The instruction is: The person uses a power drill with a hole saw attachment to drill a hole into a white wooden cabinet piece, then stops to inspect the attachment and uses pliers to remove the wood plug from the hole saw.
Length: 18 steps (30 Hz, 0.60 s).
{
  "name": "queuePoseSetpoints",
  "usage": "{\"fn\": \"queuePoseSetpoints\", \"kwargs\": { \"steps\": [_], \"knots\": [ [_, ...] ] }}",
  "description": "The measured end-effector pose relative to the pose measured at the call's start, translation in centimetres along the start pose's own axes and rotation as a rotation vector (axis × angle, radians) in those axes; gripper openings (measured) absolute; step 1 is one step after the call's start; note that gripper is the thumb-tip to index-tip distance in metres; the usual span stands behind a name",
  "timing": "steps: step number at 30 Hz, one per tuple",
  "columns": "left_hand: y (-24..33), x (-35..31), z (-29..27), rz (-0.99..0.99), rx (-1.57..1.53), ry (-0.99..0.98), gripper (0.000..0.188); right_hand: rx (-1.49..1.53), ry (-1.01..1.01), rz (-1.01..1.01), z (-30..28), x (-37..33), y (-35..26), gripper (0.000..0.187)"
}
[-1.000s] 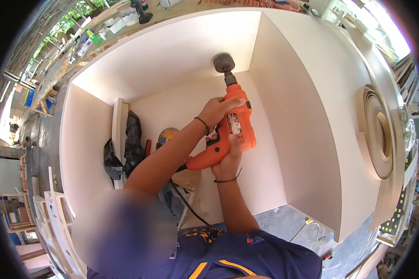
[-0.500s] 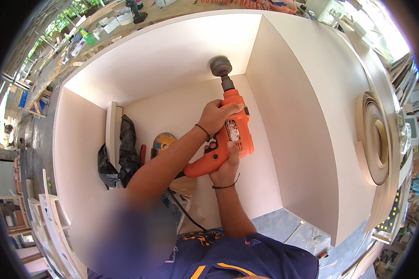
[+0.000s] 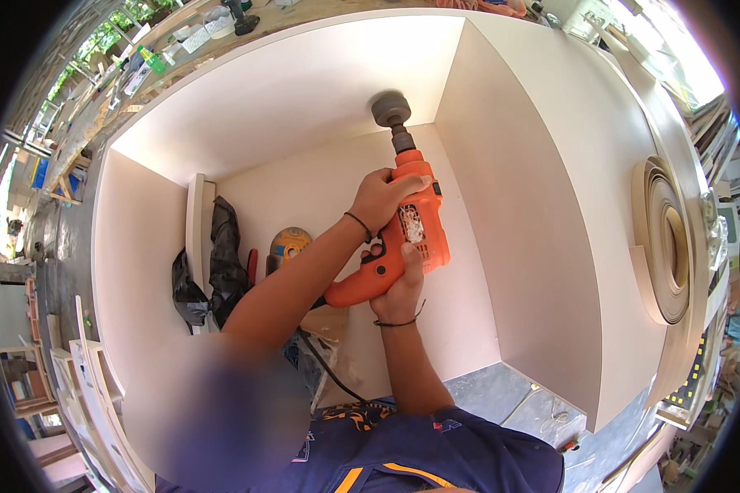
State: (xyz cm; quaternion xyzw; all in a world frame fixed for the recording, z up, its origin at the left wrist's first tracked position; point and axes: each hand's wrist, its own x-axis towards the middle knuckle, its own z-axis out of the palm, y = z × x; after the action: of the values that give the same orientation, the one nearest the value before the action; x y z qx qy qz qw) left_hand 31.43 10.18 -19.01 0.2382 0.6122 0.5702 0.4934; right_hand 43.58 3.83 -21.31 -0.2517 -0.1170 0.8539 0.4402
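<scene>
My left hand point(image 3: 384, 200) wraps round the front of an orange power drill point(image 3: 423, 218), just behind its chuck. Lower down, my right hand point(image 3: 399, 287) grips the drill by its handle, thumb along the body and fingertips showing near the trigger. A dark, cup-shaped hole saw point(image 3: 391, 109) is fitted in the chuck. Its rim is at the far inner panel of a large off-white cabinet box point(image 3: 304, 99); contact with the panel is hard to make out. A black cord point(image 3: 329, 374) trails from the handle toward my body.
Inside the box at left are black plastic sheeting point(image 3: 227, 255), a pale board point(image 3: 196, 222) and a yellow disc point(image 3: 289, 246). A coil of edge banding point(image 3: 664, 242) lies on the right side. Beyond the far edge, a workbench holds a dark cordless drill point(image 3: 242, 18).
The view has shifted slightly, so the box sits a little higher. Both hands keep their hold on the drill, and the hole saw stays at the same place on the panel.
</scene>
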Motion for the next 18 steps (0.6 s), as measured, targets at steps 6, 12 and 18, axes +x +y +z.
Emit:
{"fn": "queuePoseSetpoints", "kwargs": {
  "steps": [6, 12, 18],
  "knots": [
    [-0.09, 0.14, -0.04, -0.007, 0.003, 0.002, 0.051, 0.082, -0.035, 0.015, -0.54, 0.22, 0.14, 0.045],
    [-0.39, 0.29, -0.19, -0.001, -0.003, -0.004, 0.045, 0.003, -0.015, 0.000, -0.17, 0.15, 0.17, 0.051],
    [-0.16, 0.07, -0.13, -0.007, 0.006, 0.001, 0.046, 0.010, -0.005, 0.009, -0.38, 0.22, 0.22, 0.052]
  ]
}}
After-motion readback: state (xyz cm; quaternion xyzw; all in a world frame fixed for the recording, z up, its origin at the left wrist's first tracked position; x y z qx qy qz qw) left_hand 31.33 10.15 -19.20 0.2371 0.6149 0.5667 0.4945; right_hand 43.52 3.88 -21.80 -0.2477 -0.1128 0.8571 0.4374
